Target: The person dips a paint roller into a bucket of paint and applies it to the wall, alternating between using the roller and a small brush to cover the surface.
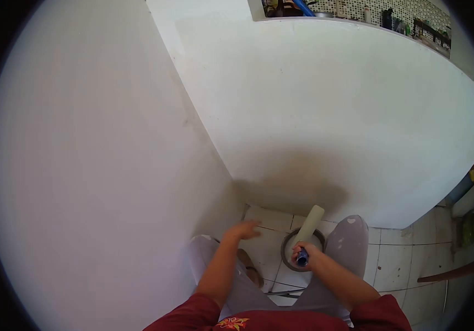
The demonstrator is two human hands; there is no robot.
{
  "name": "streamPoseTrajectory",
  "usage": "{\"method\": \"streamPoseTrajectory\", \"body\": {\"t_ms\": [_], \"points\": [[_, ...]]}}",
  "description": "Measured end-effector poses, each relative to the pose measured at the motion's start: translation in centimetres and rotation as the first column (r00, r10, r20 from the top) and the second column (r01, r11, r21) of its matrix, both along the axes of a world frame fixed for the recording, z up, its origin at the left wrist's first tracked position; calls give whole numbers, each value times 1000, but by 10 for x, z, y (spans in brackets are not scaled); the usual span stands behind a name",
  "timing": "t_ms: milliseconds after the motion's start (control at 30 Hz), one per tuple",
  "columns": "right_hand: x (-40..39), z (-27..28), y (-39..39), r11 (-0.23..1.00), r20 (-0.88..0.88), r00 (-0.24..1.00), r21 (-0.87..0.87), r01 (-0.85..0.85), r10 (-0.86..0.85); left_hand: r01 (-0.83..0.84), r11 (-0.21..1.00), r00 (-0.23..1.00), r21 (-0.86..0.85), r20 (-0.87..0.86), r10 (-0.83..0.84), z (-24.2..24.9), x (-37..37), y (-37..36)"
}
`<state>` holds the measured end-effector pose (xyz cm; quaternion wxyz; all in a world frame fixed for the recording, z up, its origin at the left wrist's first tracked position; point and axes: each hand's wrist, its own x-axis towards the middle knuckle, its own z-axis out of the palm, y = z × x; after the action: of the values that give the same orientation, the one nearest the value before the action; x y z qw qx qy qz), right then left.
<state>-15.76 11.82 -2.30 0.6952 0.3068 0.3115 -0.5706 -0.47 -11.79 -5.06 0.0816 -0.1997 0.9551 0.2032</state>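
Note:
My right hand [307, 254] is wrapped round the dark blue handle of a paint roller [311, 222]. Its pale cream sleeve points away from me, slanting up toward the wall in front. Below the roller stands a round bucket [284, 249] with a dark rim, on the floor between my knees; the roller and hand cover part of its opening. My left hand [246, 229] is held out near my left knee, holding nothing, with its fingers stretched to the right and slightly blurred.
White walls [281, 99] meet in a corner ahead, with my shadow low on the front one. Bottles and other items line a ledge [358, 22] above. The tiled floor [394, 259] has dark specks at right, near a brown wooden piece [452, 271]. A sandalled foot [252, 270] is below.

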Motion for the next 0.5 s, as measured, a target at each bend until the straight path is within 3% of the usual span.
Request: {"method": "streamPoseTrajectory", "body": {"t_ms": [33, 67, 100, 167, 200, 267, 400, 467, 500], "points": [[-2, 1, -1, 1000, 2, 1000, -12, 22, -22, 33, 996, 958, 85, 282, -56, 25, -8, 14], [-5, -3, -1, 999, 4, 1000, -46, 26, -26, 40, 983, 836, 179, 533, -131, 52, -17, 32], [-6, -4, -2, 999, 3, 1000, -43, 26, -26, 40, 983, 837, 181, 532, -132, 46, -20, 34], [-4, -8, -1, 994, 37, 999, -98, 38, -35, -150, 958, 839, 244, 545, -8, 16, -20, 36], [-8, -5, 1, 994, 44, 998, -98, 48, -44, -143, 959, 835, 243, 550, -15, 11, -25, 35], [-7, -3, 0, 993, 5, 999, -102, 52, -51, -19, 964, 984, 267, 175, -29, 0, -23, 26], [2, -8, 0, 996, -6, 998, -65, 54, -55, -119, 969, 976, 215, 206, 74, -11, -18, 21], [4, -8, 0, 997, 33, 997, -30, 71, -70, -64, 990, 918, 124, 397, 9, -16, -14, 21], [6, -11, 0, 997, 29, 997, -34, 72, -71, -62, 991, 920, 120, 393, 10, -17, -12, 22]]}}
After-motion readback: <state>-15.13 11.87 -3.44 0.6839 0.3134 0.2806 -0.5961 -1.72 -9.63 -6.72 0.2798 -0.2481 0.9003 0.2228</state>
